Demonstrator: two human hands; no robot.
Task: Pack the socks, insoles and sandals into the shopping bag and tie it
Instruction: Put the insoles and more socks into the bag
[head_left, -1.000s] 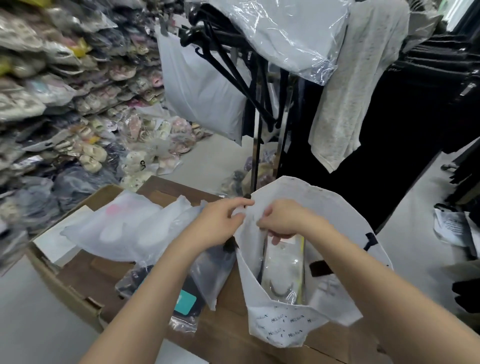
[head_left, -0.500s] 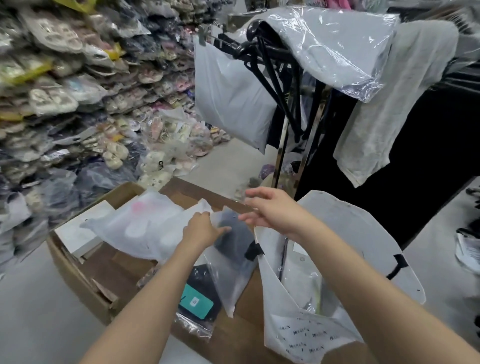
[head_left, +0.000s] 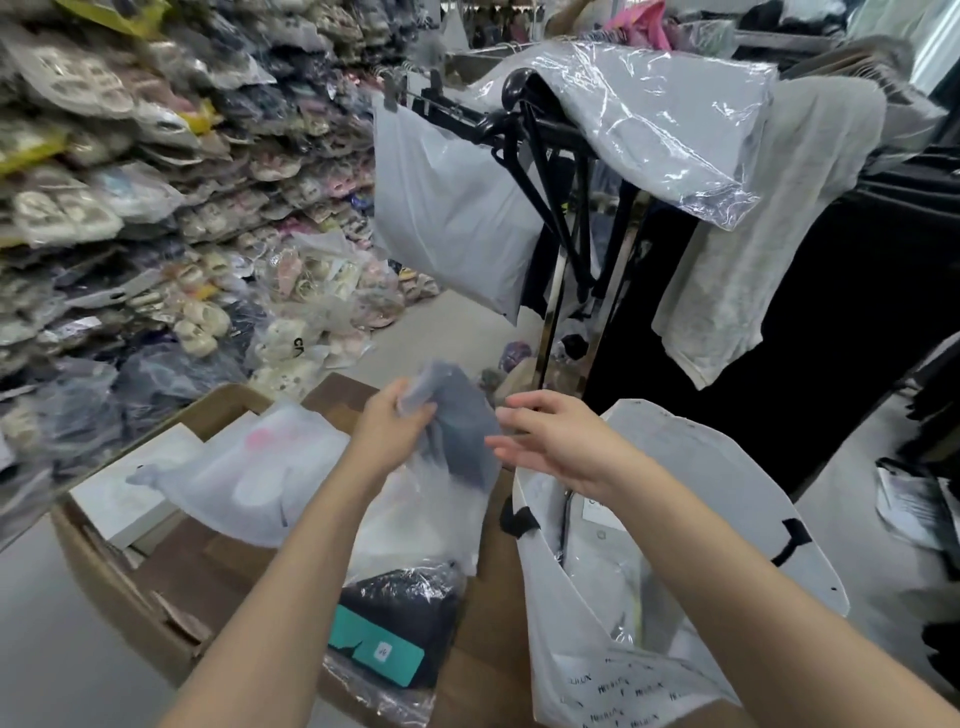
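**A:** What lay closest to the person?

**B:** The white shopping bag (head_left: 727, 478). It stood open at the right end of the cardboard box (head_left: 98, 561), with its printed front wall nearest the camera. A yellow-edged packet (head_left: 613, 577) was already down inside it. To its left, on the same cardboard, a teal-labelled packet (head_left: 400, 618) of something black lay flat in clear wrap.

**A:** And the hands?

**B:** Just beyond that. The left hand (head_left: 387, 431) had its fingers and thumb curled round the top of a clear packet (head_left: 462, 436) with a dark grey item inside. It was held up above the box, and its lower end hung just left of the bag's mouth. The right hand (head_left: 561, 441) was spread, fingers straight and apart, gripping nothing, and it hovered over the bag's left rim. Its fingertips were just beside the clear packet, but I couldn't tell whether they touched it.

**A:** Anything else on the box?

**B:** A frosted packet (head_left: 249, 483) with pale shapes and a pink patch lay left of the left wrist. It was partly over a flat white box (head_left: 130, 499).

**A:** Further back?

**B:** A clothes rack (head_left: 467, 124) with black hangers (head_left: 540, 171) stood there. A white plastic bag (head_left: 447, 218) hung from it, and a clear sheet (head_left: 649, 114) was draped across the top. On the left, stacked bagged footwear (head_left: 104, 171) ran up the wall.
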